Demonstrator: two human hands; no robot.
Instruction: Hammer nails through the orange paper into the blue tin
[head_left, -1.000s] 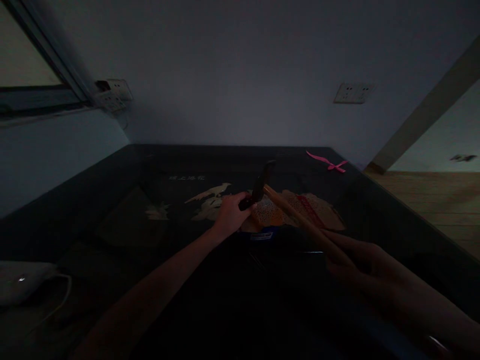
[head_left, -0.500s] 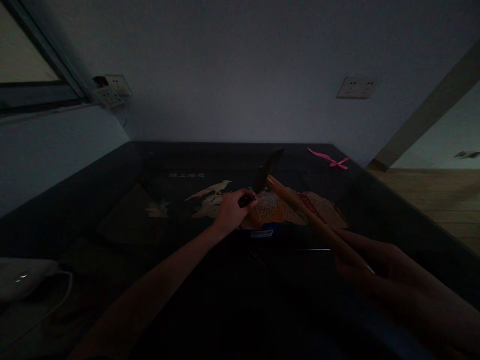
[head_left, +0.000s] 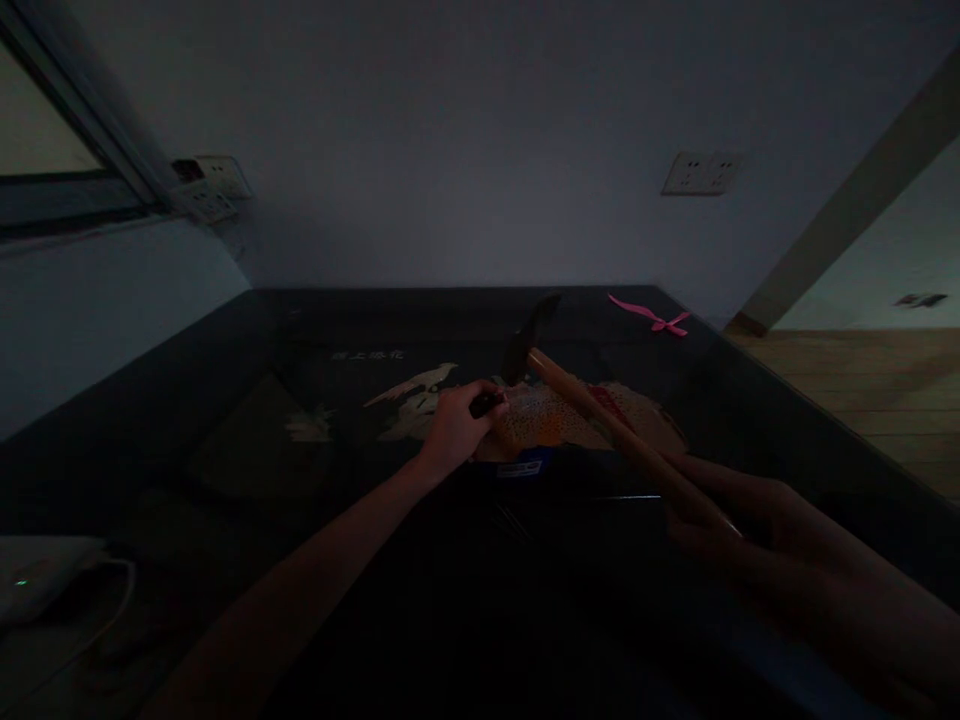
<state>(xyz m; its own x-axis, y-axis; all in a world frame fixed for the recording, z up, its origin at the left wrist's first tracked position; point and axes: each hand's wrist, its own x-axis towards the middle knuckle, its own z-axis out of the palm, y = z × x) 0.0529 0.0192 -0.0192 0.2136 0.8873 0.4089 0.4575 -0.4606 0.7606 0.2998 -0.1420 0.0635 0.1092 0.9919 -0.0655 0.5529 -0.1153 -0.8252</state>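
My right hand (head_left: 750,530) is wrapped round the wooden handle of a hammer (head_left: 600,420). The hammer's dark head is raised at the far end, just right of my left hand. My left hand (head_left: 461,420) is closed in a pinch at the left end of a piece of cardboard (head_left: 641,425). What its fingers hold is too dark to make out. Many small dark dots or holes cover an orange-tan area (head_left: 551,415) of the cardboard, and a red band crosses it farther right. A blue packet with a white label (head_left: 519,468) sits at its near edge.
The dark table (head_left: 360,310) bears a pale bird picture and lettering. A pink ribbon (head_left: 660,323) lies at the back right. On the left is a white device (head_left: 45,575) with a green light and a cable. Wall sockets (head_left: 701,173) are behind.
The view has shifted slightly, so the table and wall things sit a little differently in the picture. Both hands and the hammer keep nearly the same pose.
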